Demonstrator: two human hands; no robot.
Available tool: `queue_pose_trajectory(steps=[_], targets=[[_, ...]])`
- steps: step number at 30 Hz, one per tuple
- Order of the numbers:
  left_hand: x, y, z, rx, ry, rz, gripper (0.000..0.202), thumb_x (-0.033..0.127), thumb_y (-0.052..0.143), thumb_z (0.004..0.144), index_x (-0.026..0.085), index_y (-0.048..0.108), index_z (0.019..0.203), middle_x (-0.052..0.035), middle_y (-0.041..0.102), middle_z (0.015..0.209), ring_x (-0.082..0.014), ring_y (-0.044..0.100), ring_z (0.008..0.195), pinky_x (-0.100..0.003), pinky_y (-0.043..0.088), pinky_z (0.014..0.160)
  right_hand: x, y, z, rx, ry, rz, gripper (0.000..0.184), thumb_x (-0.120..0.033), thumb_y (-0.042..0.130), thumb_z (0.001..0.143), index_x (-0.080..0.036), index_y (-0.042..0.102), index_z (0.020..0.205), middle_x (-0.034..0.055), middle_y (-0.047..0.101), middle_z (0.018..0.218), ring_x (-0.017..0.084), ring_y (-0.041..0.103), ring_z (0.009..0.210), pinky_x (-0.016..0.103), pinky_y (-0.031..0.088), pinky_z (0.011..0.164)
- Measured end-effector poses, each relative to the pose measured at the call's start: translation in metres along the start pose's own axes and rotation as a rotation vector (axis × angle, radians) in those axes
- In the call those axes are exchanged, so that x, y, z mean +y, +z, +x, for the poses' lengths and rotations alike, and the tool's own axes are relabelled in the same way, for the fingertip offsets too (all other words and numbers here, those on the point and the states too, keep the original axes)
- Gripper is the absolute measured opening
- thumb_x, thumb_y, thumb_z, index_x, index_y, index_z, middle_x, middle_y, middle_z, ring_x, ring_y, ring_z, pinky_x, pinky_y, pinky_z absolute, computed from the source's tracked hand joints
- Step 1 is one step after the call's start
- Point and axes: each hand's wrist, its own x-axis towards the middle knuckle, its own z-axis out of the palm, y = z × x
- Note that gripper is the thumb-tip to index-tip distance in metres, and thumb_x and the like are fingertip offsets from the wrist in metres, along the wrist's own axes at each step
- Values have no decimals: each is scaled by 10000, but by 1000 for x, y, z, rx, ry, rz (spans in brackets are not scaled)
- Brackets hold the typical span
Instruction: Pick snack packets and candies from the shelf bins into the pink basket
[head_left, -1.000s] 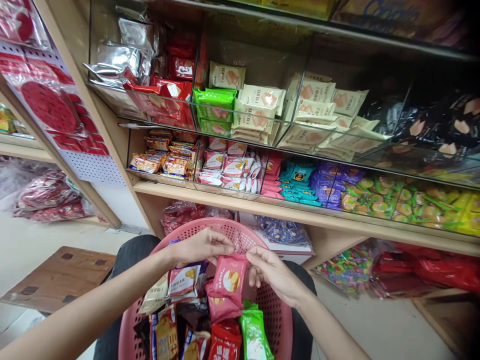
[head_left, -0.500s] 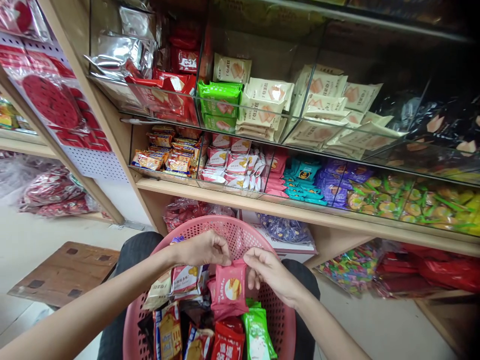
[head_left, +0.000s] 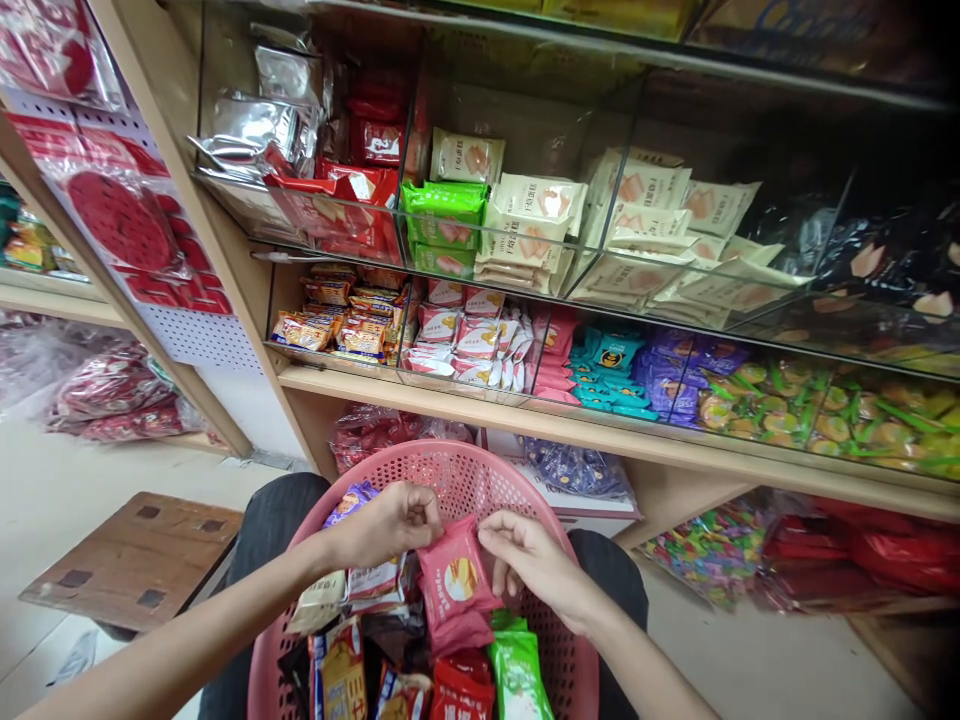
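A small pink-red snack packet [head_left: 456,577] with a round picture on it is held over a pink plastic basket [head_left: 480,478] on my lap. My left hand [head_left: 390,522] pinches its upper left corner with closed fingers. My right hand [head_left: 529,562] pinches its upper right corner, fingers curled. Under the packet the basket holds several more packets: another pink one, a green one [head_left: 517,675], red ones and orange ones.
Wooden shelves [head_left: 600,430] ahead carry clear bins of snack packets: cream, green, red, pink, teal, purple. Bagged goods lie under the lowest shelf. A low wooden stool [head_left: 135,555] stands at my left on a pale floor.
Both hands with the pink packet have sunk a little lower in view and the packet has tilted slightly. The view has shifted a little.
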Motion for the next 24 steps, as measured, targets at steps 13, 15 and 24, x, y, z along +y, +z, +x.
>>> queue_pose_trajectory(steps=[13,15,24], targets=[[-10,9,-10,58,38,233,96,98,531,674,143,601,625,37,592,615,-94,504,608,-201,384,608,9,1,-7,6,-35,-99,307,-484,535,817,-184,553,880,-24,606,725,68,530,493,199,340,449],[-14,9,-11,44,35,317,103,114,542,687,150,619,629,36,610,622,-98,513,620,-207,377,626,11,2,-8,22,-39,-92,303,-478,528,819,-184,547,890,7,643,817,67,528,495,206,344,452],[-27,15,-13,98,67,660,113,85,584,651,178,619,596,16,663,767,-164,534,836,-316,316,846,25,11,-6,231,-147,-215,349,-478,527,821,-208,554,1041,53,632,967,179,589,856,335,451,819]])
